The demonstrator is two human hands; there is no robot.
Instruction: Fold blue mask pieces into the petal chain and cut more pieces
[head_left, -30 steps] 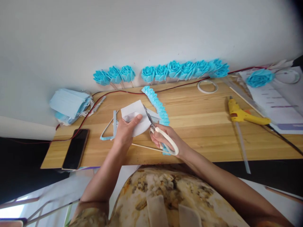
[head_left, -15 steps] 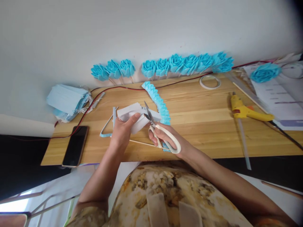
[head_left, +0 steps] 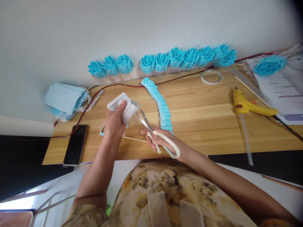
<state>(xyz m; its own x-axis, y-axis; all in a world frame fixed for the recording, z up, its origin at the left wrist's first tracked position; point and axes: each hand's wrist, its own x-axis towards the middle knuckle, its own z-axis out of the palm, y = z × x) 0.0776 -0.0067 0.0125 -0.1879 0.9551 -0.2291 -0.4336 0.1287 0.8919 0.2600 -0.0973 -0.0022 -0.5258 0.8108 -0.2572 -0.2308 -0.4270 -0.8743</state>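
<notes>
My left hand (head_left: 113, 123) is closed on a folded white sheet (head_left: 130, 110), thumb on top, and its far end sticks out past the fingers. My right hand (head_left: 181, 147) grips scissors (head_left: 157, 131) with white handles. Their blades are slightly apart, with the tips close to the right edge of the sheet; I cannot tell whether they touch it. Beyond the right hand a pleated light-blue strip (head_left: 161, 102) lies curved on the table. A thin wooden stick (head_left: 135, 138) lies between my hands, and a blue-white cut strip (head_left: 102, 130) shows partly behind the left wrist.
Several blue flowers (head_left: 176, 57) on sticks lean along the wall, and another flower (head_left: 270, 65) lies on papers. A stack of face masks (head_left: 65, 96), a phone (head_left: 76, 143), a tape roll (head_left: 211, 77) and a yellow glue gun (head_left: 248, 105) rest on the table (head_left: 201, 126). A red-black cable crosses it.
My left hand has moved left and up with the white sheet, which has come out from between the scissor blades. The right hand with the scissors has stayed nearly in place.
</notes>
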